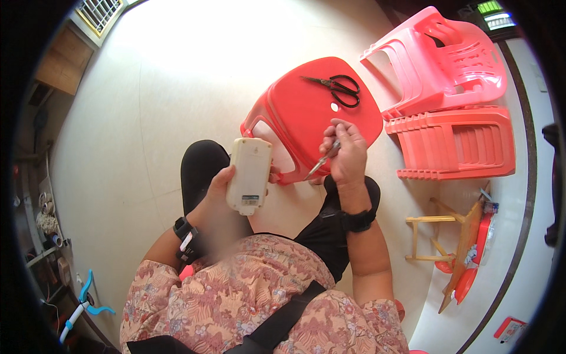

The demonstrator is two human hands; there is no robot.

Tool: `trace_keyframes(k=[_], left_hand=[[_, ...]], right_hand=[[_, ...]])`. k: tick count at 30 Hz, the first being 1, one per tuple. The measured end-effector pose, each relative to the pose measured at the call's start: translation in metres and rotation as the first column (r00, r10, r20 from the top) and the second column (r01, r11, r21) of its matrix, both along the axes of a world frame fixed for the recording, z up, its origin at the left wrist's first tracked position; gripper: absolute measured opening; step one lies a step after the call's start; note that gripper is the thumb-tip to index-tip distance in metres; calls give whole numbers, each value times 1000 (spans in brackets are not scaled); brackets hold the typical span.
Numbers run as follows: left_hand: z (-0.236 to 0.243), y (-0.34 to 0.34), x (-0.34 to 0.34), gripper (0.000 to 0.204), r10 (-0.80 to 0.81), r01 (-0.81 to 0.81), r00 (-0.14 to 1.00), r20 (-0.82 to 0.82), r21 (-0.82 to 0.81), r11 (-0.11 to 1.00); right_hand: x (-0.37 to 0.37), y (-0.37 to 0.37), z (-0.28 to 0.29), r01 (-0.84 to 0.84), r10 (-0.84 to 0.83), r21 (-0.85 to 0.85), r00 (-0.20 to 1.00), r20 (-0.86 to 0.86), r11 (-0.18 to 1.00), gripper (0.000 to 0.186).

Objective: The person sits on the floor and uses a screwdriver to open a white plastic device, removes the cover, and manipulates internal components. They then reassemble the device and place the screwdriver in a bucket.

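Gripping a cream-coloured handheld device (250,174), the left hand (219,184) is closed round its lower left edge w/ the back of the casing facing up; a small label sits near the bottom end. The device is held upright over the person's lap, just beside the near rim of a red plastic stool (312,112). Right hand (346,154) is closed on a small metal tool (322,160), prob. tweezers or small pliers, can't tell which; its tip points down-left toward the device's right edge, near it but whether touching can't be told. Both wrists carry black bands.

On the stool's seat, well apart from the hands, lie black-handled scissors (337,88), blades pointing left. Right of the stool: a pink plastic chair (442,59) tipped on its side, resting against a stack of red-orange stools (457,143), also on its side. Further right, near the wall, a small wooden stool (448,236) lies tipped over. All stand on a pale tiled floor (153,106). Person wears a floral top and dark trousers.
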State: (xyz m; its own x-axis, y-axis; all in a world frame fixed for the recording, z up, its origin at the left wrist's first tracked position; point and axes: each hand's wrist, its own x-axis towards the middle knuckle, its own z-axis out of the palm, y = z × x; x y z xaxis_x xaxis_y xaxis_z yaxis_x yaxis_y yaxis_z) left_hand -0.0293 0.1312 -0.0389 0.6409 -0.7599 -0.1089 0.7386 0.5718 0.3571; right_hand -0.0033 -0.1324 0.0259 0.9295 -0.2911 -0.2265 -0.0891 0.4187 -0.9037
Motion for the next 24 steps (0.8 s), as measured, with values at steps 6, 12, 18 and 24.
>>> trace_keyframes(k=[6,12,18,24], left_hand=[[19,-24,-6,101,-132,131,990,42,10,991],[14,-23,-7,92,-194,198,976,97,-42,979],[-3,-2,5,86,-79,80,997,22,-54,995],[1,19,20,82,72,-81,992,99,84,993]], right_hand=[[-22,48,-5,-94,94,-40,996,-8,995,16],[-38,43,-8,-186,211,-391,977,21,901,20],[-76,-7,-4,-160,97,-582,986,-138,797,18],[-113,-45,-5,-103,138,-990,986,-89,92,25]])
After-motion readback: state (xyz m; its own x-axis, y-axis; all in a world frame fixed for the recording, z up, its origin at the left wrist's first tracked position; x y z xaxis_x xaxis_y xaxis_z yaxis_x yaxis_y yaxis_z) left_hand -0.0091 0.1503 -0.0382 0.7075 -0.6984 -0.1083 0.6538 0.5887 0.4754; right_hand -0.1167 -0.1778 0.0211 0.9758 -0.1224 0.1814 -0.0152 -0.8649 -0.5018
